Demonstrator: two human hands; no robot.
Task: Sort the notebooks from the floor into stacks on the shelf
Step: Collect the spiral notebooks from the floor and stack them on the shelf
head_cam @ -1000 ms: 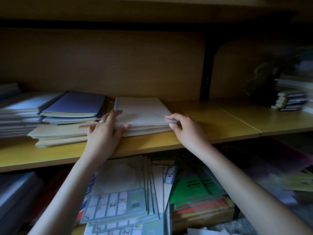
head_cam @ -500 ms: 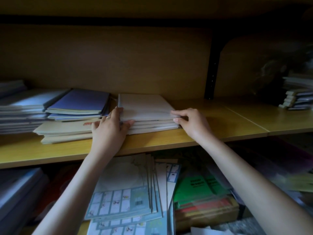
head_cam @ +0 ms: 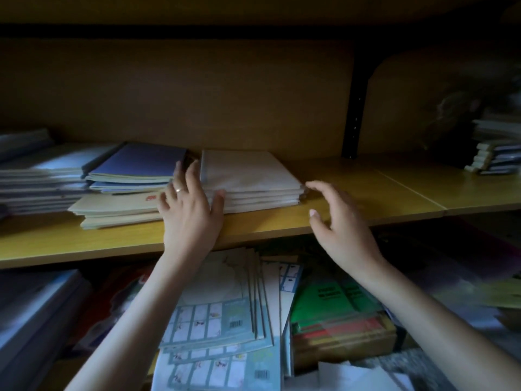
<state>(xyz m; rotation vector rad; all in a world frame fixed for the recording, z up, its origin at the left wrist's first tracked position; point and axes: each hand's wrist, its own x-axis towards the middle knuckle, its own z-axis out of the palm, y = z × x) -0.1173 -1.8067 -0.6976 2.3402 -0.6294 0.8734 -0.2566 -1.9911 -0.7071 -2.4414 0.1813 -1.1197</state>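
Head view: a white stack [head_cam: 248, 176] of thin soft-cover notebooks lies flat on the shelf [head_cam: 366, 210], near its front edge, just beside a blue stack [head_cam: 138, 162] and a cream stack [head_cam: 112, 207] to its left. These notebooks look light and floppy, with smooth covers that would probably slide on one another, so the stack is best handled by its two side edges, squeezed from both sides, or lifted with a palm under it rather than by one corner.

The left hand [head_cam: 189, 213] reaches over the shelf edge, back up, a ring [head_cam: 178, 189] on one finger. Its fingers [head_cam: 191, 176] are straight and lie along the left side of the white stack, and the thumb touches the stack's front left corner.

The right hand [head_cam: 341, 224] hangs off the stack's right front corner. Its fingers [head_cam: 321, 190] are spread and loosely curved, and they hold nothing. Whether the index tip touches the corner, I cannot tell.

Below the shelf, loose notebooks [head_cam: 220, 320] and green booklets [head_cam: 332, 300] lie fanned and overlapping, probably next to be sorted.
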